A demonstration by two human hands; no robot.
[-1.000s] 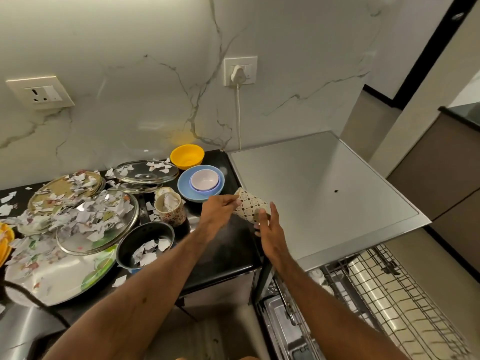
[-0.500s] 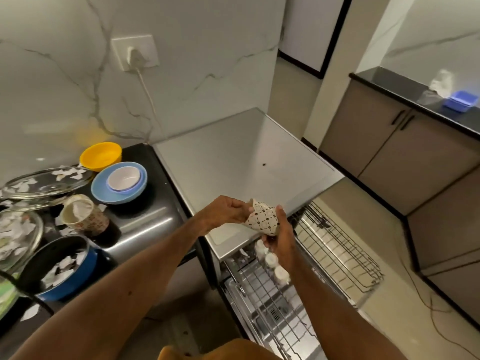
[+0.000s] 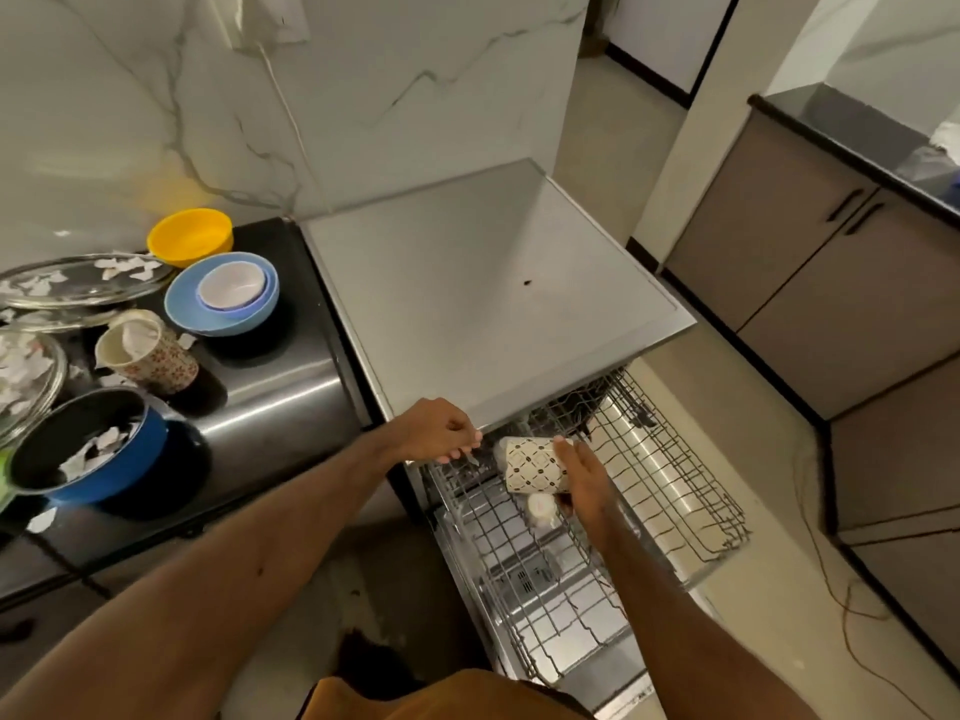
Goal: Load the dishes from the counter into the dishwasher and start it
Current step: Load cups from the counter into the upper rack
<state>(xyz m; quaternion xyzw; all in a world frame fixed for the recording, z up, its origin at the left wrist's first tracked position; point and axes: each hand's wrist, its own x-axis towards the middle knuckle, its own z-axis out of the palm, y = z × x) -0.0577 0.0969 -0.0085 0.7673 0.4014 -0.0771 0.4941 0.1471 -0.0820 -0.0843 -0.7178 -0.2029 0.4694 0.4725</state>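
Sideways over rack — right hand grips cup.

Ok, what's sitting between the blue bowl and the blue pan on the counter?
The floral mug, with a paper scrap inside, stands between the blue bowl and the blue pan, as the head view shows.

Two arms were seen uncovered along all of their visible length, the left arm and the right arm alike. A small dark mark was noted on the upper side of the left forearm. The left grip and the right grip were seen bare. At the bottom edge a fold of mustard-orange cloth was seen, worn about the body; its cut could not be made out.
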